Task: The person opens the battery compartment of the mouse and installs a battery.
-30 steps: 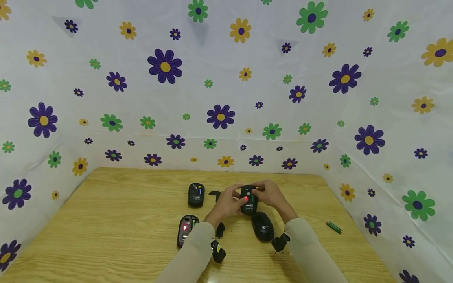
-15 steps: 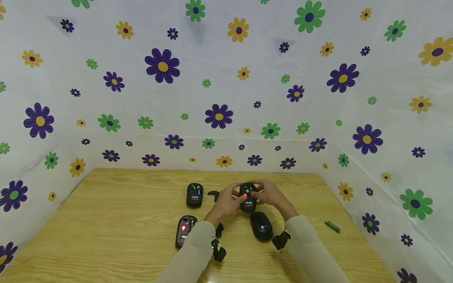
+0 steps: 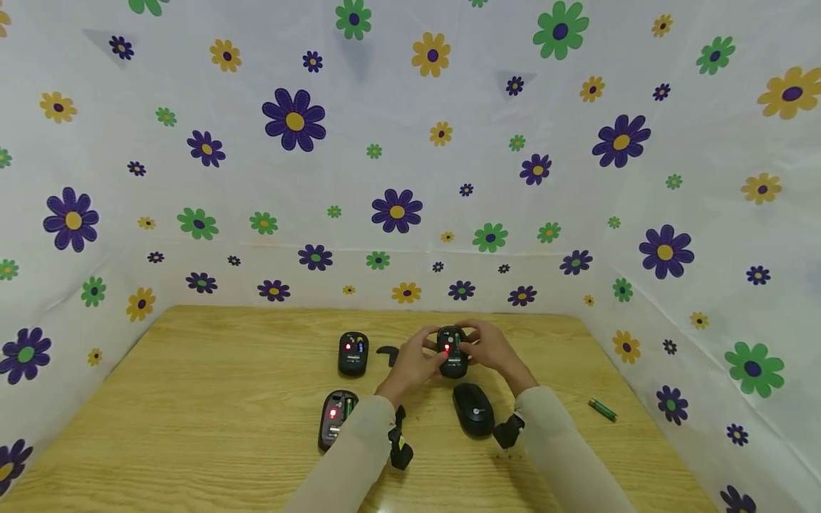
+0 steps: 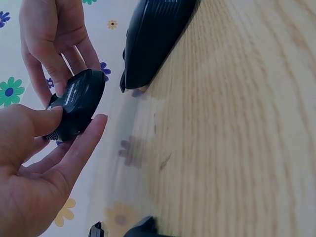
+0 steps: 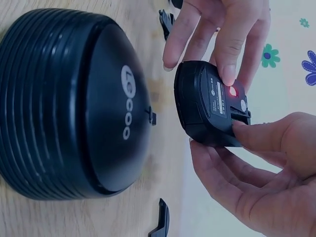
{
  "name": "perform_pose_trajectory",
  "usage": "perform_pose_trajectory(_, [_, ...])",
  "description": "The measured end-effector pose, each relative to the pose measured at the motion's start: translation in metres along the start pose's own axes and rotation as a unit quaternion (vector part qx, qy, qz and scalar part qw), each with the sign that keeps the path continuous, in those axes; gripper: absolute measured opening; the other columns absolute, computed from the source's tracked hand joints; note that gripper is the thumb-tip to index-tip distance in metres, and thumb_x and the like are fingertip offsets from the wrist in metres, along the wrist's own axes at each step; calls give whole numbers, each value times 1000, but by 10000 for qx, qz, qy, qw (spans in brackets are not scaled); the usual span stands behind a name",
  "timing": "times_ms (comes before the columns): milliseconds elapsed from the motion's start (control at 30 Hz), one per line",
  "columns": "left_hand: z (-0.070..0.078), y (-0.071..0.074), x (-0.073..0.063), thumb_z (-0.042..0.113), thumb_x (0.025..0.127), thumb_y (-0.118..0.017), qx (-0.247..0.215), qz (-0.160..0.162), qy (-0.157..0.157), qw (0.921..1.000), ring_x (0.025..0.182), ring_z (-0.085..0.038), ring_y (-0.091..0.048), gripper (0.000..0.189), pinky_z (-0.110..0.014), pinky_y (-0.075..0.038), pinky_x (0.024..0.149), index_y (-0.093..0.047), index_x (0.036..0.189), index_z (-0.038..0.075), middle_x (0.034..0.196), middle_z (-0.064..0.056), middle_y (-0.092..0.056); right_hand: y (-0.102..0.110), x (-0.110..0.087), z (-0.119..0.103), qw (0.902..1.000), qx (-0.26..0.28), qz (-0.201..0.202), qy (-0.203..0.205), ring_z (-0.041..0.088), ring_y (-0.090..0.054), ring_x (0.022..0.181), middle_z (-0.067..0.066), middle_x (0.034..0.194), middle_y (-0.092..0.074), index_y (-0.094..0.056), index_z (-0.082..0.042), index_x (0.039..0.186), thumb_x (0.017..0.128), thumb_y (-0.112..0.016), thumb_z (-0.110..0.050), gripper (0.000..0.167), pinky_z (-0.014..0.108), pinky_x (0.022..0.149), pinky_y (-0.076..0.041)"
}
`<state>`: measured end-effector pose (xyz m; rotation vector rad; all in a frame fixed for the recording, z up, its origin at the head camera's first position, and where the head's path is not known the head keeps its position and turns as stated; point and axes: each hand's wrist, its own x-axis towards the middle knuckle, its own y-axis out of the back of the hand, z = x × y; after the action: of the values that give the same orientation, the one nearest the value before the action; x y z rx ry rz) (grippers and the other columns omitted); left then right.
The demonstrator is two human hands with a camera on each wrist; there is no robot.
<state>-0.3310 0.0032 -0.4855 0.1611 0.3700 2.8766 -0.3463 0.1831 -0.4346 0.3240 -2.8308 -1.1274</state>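
Observation:
Both hands hold a black computer mouse (image 3: 454,365) with its underside up and its red sensor light on. My left hand (image 3: 413,367) grips its left side, the thumb on the underside by the light. My right hand (image 3: 492,349) grips the other side. In the right wrist view, the right thumb presses at the open battery slot (image 5: 241,117) of the mouse. A green battery shows in that slot in the head view, partly hidden by the thumb. Below the hands, another black mouse (image 3: 473,410) rests right side up on the table.
Two upturned mice, a far one (image 3: 353,362) and a near one (image 3: 328,429), lie on the left with batteries in them and red lights on. A loose green battery (image 3: 603,410) lies at right. A black curved cover (image 3: 388,351) sits beside my left hand.
The held mouse has shifted slightly away from me with both hands. A red light now shows on the far left mouse, where none showed before.

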Motion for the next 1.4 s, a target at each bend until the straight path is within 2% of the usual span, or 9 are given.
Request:
perform_pose_trajectory(467, [-8,-7,12,8,102,-65,181,17,64,9998,88,-25,-74,56,-32,-66,66,-45,154,11,122,-23,-64,0,6,11,9999,147,-32,-41,39,-74,93,34,116,-68,-56,6,141,97,-64,6,44,46,76,-67])
perform_pose_trajectory(833, [-4,-9,16,7,101,-65,266,2,210,9994,84,-19,-73,54,-29,-65,64,-48,153,14,121,-20,-64,0,6,15,9996,114,113,-218,35,-73,93,32,117,-67,-55,4,141,96,-65,6,47,44,76,-67])
perform_pose_trajectory(1133, [-2,-13,16,3,100,-65,150,27,199,9997,80,-20,-72,54,-32,-66,65,-50,151,10,117,-22,-64,1,7,19,9991,195,122,-367,38,-73,97,33,122,-64,-56,4,141,96,-64,6,45,43,78,-67])
perform_pose_trajectory(1400, [-4,-16,18,3,100,-65,162,15,295,9994,78,-20,-71,55,-31,-65,64,-50,152,10,116,-21,-65,0,10,25,9995,126,111,-264,38,-73,95,34,120,-66,-58,6,139,96,-64,8,44,40,72,-67])
